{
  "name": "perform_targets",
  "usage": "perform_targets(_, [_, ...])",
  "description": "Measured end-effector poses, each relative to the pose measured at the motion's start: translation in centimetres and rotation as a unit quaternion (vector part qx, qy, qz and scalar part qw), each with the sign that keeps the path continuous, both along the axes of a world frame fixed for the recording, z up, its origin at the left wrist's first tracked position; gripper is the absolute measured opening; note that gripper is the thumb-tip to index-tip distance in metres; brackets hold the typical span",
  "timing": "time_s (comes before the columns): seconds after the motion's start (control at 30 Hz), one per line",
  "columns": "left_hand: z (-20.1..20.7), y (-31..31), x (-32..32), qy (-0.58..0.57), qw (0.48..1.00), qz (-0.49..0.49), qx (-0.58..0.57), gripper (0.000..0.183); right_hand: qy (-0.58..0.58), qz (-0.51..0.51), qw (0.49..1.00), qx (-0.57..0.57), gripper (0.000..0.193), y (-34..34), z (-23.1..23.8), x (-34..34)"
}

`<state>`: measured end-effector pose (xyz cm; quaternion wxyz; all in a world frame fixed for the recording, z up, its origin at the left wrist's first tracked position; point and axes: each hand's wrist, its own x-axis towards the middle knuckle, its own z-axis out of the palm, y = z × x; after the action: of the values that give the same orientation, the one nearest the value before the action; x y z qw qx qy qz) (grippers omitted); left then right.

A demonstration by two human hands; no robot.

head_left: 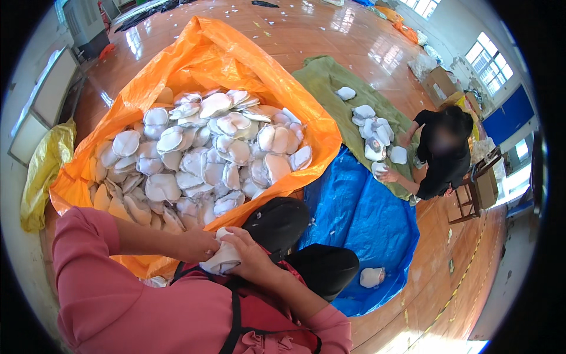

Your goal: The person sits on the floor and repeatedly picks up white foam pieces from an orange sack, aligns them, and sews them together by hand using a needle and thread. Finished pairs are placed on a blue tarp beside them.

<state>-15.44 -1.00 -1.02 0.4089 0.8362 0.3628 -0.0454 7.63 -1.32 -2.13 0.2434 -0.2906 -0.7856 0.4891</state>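
Bright orange sheeting and white pads colour the centre left, yellow sheeting the far left, olive-green cloth the upper right, blue sheeting the lower right, a pink top the bottom.

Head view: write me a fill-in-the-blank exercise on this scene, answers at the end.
The left hand and right hand hold a pad coloured ____.
The large heap of pads lies in ____ plastic sheeting.
Just one pad lies on the ____ tarp.
The co-worker is at the picture's ____ side.
Missing words: white; orange; blue; right.
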Motion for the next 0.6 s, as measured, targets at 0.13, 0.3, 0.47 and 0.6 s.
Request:
perform_targets(0.13, [0.2, 0.2, 0.5, -0.018, 0.997, -0.028, 0.07, 0.003, -0.001, -0.004, 1.0, -0.02, 0.074, 0.2, 0.8, 0.4])
perform_targets(0.3, [0.7, 0.8, 1.2, 0.104, 0.975, -0.143, 0.138, 0.011, 0.024, -0.003, 0.998, 0.057, 0.07, -0.3, -1.4, -0.6])
perform_targets(0.47, [-1.5, 0.0, 1.2, 0.107, 0.974, -0.127, 0.153, 0.019, 0.014, -0.01, 0.998, 0.066, 0.068, -0.2, -1.3, -0.5])
perform_targets(0.6, [-0.6, 0.6, 1.5, 0.032, 0.987, -0.101, 0.119, 0.024, 0.015, 0.016, 0.996, 0.085, 0.07, 0.2, -0.5, 0.2])
